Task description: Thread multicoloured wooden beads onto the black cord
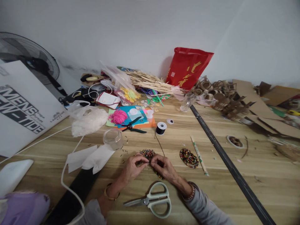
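Close together at the table's front, both of my hands pinch at a string of colourful beads (pixel 147 153). My left hand (pixel 133 168) has its thumb and fingertips closed at the near edge of the beads. Curled beside it, my right hand (pixel 165 168) has closed fingertips almost touching the left ones; part of the string trails out below it. The exact bit of thread or bead between the fingertips is too small to make out. Scissors (pixel 159 199) with pale handles lie nearer to me, blades pointing left. A spool of black cord (pixel 161 128) stands beyond my hands, its loose end trailing toward them.
Another coil of beads (pixel 188 158) lies right of my hands beside a thin wrapped stick (pixel 199 155). A clear jar (pixel 112 139), white paper (pixel 98 157) and black-handled pliers (pixel 133 125) are to the left. A dark strip (pixel 225 156) crosses the table; a white cable (pixel 67 184) loops at left.
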A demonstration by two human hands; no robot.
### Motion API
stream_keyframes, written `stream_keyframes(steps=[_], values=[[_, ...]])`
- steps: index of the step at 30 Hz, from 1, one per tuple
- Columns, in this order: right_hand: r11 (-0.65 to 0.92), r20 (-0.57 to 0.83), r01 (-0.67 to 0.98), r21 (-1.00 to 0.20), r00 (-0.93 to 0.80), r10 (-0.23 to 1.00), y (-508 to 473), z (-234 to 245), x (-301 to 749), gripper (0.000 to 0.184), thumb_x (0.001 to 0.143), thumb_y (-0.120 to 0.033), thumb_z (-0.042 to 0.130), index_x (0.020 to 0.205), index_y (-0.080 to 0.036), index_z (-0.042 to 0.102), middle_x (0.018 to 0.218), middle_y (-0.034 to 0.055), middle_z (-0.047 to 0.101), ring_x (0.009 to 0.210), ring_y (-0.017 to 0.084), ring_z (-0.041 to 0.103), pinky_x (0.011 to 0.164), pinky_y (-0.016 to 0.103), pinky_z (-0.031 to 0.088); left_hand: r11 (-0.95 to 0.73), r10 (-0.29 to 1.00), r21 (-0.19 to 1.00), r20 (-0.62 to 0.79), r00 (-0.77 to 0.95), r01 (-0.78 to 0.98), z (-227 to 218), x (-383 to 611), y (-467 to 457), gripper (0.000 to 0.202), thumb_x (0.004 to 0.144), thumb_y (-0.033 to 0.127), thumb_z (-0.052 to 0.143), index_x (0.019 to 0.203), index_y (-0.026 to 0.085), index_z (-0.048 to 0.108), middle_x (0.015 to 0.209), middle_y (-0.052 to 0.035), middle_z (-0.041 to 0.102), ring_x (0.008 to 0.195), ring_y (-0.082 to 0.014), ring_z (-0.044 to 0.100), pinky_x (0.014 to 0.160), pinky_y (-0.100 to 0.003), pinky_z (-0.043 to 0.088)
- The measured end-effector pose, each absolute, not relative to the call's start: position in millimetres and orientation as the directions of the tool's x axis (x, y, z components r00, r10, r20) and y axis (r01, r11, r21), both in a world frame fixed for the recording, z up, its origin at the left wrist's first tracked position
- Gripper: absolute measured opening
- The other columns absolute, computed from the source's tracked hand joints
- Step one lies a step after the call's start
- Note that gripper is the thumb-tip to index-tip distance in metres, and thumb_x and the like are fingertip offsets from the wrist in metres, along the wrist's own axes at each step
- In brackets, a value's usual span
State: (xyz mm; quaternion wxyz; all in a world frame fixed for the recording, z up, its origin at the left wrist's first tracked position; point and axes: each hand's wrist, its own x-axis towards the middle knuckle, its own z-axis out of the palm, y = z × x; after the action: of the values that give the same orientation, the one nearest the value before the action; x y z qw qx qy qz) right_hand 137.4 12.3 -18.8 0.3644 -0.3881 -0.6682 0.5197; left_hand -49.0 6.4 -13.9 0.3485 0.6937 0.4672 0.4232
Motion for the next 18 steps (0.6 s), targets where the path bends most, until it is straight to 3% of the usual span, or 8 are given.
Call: stream_keyframes(steps=[18], values=[[0.149, 0.074, 0.141, -0.979, -0.436, 0.897, 12.6, -19.5, 137.6, 0.034, 0.083, -0.048, 0.057, 0.074, -0.015, 0.058, 0.064, -0.0007, 0.052, 0.058, 0.011, 0.045, 0.054, 0.023, 0.036, -0.329, 0.938, 0.882, 0.266, 0.22, 0.338, -13.8, -48.7, 5.5, 0.009, 0.071, 0.012, 0.066, 0.072, 0.018, 0.072, 0.071, -0.004, 0.072, 0.072, -0.0178, 0.065, 0.071, -0.028, 0.051]])
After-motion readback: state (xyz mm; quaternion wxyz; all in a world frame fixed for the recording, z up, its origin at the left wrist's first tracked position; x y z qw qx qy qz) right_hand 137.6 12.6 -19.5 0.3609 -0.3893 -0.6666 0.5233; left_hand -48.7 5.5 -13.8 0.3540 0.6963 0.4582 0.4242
